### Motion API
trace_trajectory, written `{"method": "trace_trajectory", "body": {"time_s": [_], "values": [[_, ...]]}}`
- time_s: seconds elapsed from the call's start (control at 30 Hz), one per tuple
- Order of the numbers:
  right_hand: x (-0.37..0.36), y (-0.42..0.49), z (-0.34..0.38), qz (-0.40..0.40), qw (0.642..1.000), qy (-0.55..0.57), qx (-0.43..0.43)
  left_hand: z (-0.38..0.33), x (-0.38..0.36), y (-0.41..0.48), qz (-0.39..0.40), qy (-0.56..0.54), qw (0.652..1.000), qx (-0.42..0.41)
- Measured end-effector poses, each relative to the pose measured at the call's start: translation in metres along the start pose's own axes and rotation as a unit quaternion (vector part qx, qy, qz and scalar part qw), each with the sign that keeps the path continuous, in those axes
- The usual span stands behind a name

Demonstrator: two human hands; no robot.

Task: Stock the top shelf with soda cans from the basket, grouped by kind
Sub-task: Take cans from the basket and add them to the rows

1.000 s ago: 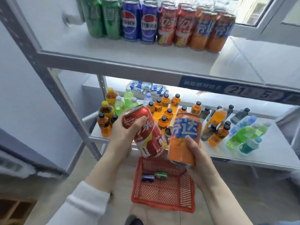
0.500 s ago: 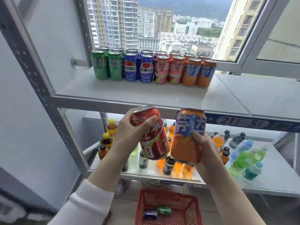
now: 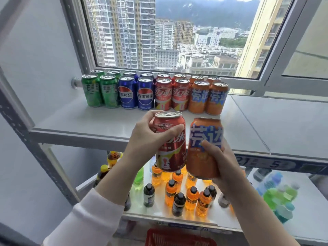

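Observation:
My left hand point(image 3: 150, 139) grips a red cola can point(image 3: 171, 148) and my right hand point(image 3: 221, 162) grips an orange soda can point(image 3: 204, 151). Both cans are upright, side by side, in front of the top shelf point(image 3: 99, 121) at its front edge. On that shelf stand rows of cans grouped by kind: green cans point(image 3: 100, 92), blue cans point(image 3: 135, 94), red cans point(image 3: 171, 95) and orange cans point(image 3: 207, 97). Only the rim of the red basket point(image 3: 179, 239) shows at the bottom edge.
The lower shelf point(image 3: 310, 210) carries many small bottles, orange point(image 3: 191, 199), dark and green ones. A grey upright post point(image 3: 26, 132) stands at the left. A window frame point(image 3: 276, 50) rises behind the cans, and bare shelf lies right of the orange cans.
Both hands have lifted their cans from above the basket up to the top shelf's front edge. My view has tilted upward, so the basket has nearly left the frame.

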State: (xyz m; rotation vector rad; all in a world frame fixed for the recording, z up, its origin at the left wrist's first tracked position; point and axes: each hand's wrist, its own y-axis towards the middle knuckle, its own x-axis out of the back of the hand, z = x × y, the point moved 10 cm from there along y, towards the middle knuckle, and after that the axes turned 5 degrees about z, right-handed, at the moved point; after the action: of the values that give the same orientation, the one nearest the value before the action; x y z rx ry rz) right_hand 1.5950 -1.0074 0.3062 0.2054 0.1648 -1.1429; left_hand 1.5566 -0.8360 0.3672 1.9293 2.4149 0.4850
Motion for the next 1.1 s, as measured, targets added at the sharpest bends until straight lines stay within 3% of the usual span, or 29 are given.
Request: {"method": "trace_trajectory", "body": {"time_s": [0.17,0.3,0.57,1.1], "values": [[0.021,0.028,0.017,0.003,0.999,-0.027,0.048,0.002,-0.017,0.032,0.013,0.021,1.000,-0.007],[0.049,0.046,0.031,-0.039,0.993,-0.084,0.078,0.000,-0.016,0.056,0.018,0.038,0.999,-0.015],[0.109,0.093,0.058,-0.107,0.971,-0.175,0.120,0.016,0.023,0.111,-0.035,0.110,0.993,-0.025],[0.128,0.148,0.052,-0.023,0.974,-0.213,0.069,0.051,0.029,0.155,-0.049,0.088,0.995,-0.014]]}}
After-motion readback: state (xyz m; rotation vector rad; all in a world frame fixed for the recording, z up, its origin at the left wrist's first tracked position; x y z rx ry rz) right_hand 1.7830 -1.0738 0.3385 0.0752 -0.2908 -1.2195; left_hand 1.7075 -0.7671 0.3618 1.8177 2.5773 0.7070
